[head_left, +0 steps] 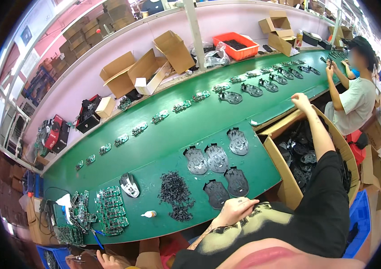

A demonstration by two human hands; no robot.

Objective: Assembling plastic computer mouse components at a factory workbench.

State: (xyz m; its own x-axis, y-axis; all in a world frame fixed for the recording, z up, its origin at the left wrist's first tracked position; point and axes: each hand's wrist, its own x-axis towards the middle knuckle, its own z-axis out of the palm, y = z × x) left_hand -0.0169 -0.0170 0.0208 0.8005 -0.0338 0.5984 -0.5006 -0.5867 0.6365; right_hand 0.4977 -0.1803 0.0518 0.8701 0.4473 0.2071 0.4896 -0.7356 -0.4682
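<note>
My right arm reaches out over a cardboard box (269, 154) of black plastic parts (304, 159). My right hand (302, 102) is above the box's far side, close to the table edge, its fingers curled in and no object showing in it. Close to my body, by the table's near edge, is my left hand (237, 210) with its fingers pressed together; whatever they hold, if anything, is hidden. Just beyond it lie two dark mouse base shells (237, 181). Further up the table are three greyer mouse shells (217, 158).
Small black pieces (174, 193) lie heaped by a small white bottle (148, 214) and a silver-black mouse (129, 185). Green circuit boards (111, 210) are stacked at left near blue-handled pliers (96, 237). Boards and shells line the green table (154, 143). A co-worker (356, 94) works at right; another person's hand (109, 260) shows lower left.
</note>
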